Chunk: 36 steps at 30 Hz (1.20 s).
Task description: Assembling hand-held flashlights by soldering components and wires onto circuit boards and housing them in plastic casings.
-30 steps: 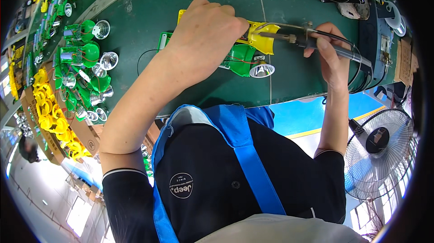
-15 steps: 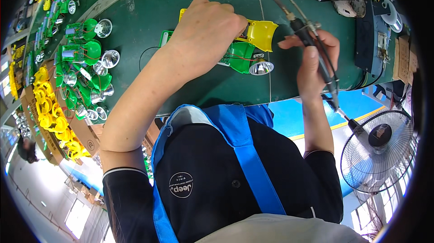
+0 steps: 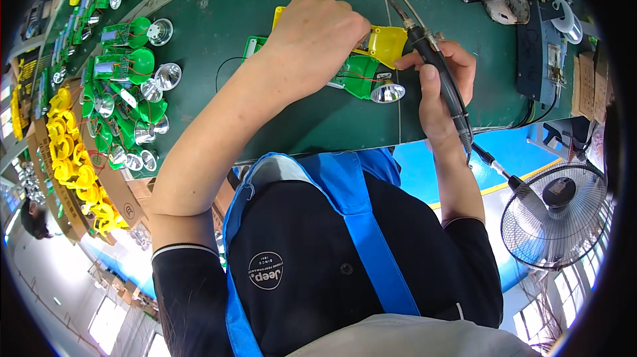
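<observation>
At 12 o'clock on the green desk (image 3: 305,125), the left hand (image 3: 318,38) presses fingers together on the green-and-yellow lamp assembly (image 3: 361,71). The right hand (image 3: 441,85) pinches the soldering iron (image 3: 438,71), tip raised at 1 o'clock. Judged mid-process; reflector units (image 3: 126,91) at 9 o'clock await.

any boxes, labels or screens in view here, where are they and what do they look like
Cardboard box: left of the green table, brown, open, with a round black stamp, filled with yellow parts.
Round patch: on the person's dark shirt, black with white print.
No screens show.
</observation>
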### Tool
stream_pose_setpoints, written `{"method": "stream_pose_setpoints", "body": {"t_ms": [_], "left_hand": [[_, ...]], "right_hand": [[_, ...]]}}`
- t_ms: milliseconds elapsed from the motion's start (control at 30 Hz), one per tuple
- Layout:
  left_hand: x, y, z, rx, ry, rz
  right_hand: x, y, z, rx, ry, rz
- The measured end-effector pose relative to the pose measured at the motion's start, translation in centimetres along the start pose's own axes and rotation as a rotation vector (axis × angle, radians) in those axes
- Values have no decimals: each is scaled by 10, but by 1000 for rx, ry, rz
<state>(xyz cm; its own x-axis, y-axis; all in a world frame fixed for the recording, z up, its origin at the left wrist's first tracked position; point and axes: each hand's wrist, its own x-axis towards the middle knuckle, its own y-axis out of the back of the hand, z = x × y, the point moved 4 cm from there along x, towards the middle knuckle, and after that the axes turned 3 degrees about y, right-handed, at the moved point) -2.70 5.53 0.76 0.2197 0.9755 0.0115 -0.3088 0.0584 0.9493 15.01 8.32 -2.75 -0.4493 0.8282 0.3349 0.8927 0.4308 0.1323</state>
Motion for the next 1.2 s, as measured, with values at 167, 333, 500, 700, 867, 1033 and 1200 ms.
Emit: {"method": "stream_pose_setpoints", "body": {"t_ms": [167, 333, 500, 700, 867, 1033, 1200], "left_hand": [[-1, -3, 2, 27, -30, 44], [-8, -7, 3, 88, -46, 110], [-38, 19, 2, 98, -112, 374], [-138, 32, -30, -152, 458, 28], [-129, 25, -39, -530, 277, 386], [-87, 29, -41, -590, 22, 348], [-68, 26, -32, -447, -162, 303]], "right_hand": [[1, 2, 3, -23, -23, 51], [6, 7, 10, -12, 2, 118], [8, 16, 21, 244, -51, 201], [5, 22, 23, 270, -66, 249], [4, 21, 17, 265, -68, 258], [-16, 32, 9, 319, -130, 247], [-19, 34, 6, 401, -235, 205]]}}
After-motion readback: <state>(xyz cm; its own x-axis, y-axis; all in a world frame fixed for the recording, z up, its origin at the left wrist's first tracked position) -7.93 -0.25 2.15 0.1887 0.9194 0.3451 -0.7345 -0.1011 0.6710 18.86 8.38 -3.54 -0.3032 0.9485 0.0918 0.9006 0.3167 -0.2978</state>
